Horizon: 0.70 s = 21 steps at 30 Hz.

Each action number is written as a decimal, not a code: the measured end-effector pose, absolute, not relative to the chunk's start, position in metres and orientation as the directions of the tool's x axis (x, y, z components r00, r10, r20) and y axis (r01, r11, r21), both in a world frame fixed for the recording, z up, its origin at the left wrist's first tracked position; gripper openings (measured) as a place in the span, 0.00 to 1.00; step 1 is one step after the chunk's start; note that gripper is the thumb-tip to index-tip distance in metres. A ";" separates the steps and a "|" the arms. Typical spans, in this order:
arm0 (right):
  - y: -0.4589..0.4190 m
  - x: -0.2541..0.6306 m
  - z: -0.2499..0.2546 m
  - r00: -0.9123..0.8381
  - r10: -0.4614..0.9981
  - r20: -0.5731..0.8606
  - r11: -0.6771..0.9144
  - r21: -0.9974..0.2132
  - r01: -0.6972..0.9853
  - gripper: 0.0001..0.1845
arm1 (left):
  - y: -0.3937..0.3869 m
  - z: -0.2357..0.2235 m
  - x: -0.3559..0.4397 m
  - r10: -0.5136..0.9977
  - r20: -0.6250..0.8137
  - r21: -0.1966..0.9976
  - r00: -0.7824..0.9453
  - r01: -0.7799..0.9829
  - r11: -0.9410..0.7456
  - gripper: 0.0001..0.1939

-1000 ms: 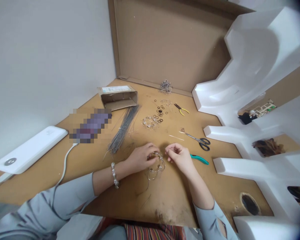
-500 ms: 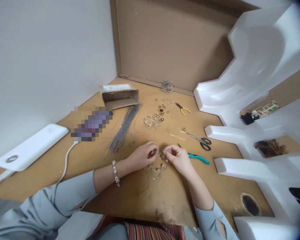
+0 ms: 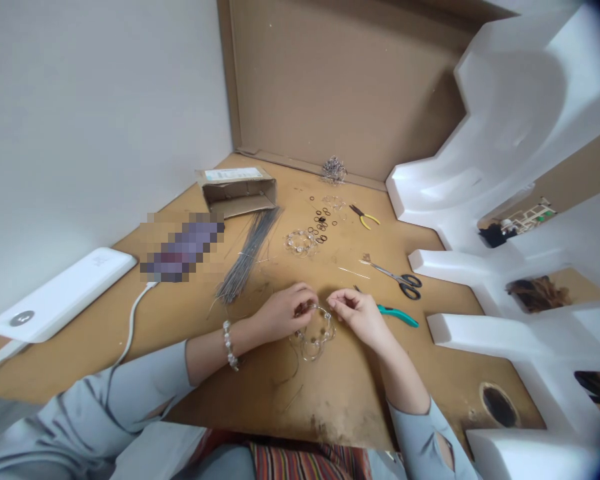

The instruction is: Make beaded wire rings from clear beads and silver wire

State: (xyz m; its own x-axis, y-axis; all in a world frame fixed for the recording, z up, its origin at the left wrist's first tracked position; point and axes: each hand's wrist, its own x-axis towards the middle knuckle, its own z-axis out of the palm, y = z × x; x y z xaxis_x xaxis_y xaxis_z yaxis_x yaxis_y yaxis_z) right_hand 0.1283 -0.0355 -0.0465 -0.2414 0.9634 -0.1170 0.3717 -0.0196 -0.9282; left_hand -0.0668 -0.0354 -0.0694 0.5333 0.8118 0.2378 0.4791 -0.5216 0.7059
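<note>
My left hand (image 3: 280,312) pinches the left side of a small wire-and-bead piece (image 3: 316,333) made of silver loops with clear beads, held just above the brown board (image 3: 330,393). My right hand (image 3: 361,313) is closed in a pinch at the piece's upper right edge, fingertips touching the wire. A beaded bracelet (image 3: 229,344) sits on my left wrist. Teal-handled pliers (image 3: 397,315) lie just right of my right hand.
Farther back lie a bundle of grey wires (image 3: 247,257), a finished bead ring (image 3: 300,241), small black rings (image 3: 323,223), scissors (image 3: 397,277), yellow-handled pliers (image 3: 364,217), a cardboard box (image 3: 236,190). A white power bank (image 3: 60,293) is at left; white foam blocks (image 3: 505,200) line the right.
My right hand has moved left from a small gap to meet the wire piece. The left hand keeps its pinch almost unmoved.
</note>
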 end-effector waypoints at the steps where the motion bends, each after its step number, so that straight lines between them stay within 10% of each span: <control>1: -0.036 0.128 -0.046 -0.239 0.965 -0.106 -0.006 -0.923 0.385 0.11 | -0.035 -0.068 -0.068 0.805 0.252 0.689 0.538 0.484 -0.539 0.09; 21: -0.038 0.128 -0.045 -0.183 0.983 0.010 0.066 -0.952 0.300 0.07 | -0.012 -0.031 -0.043 0.771 -0.172 0.973 0.614 0.229 0.034 0.13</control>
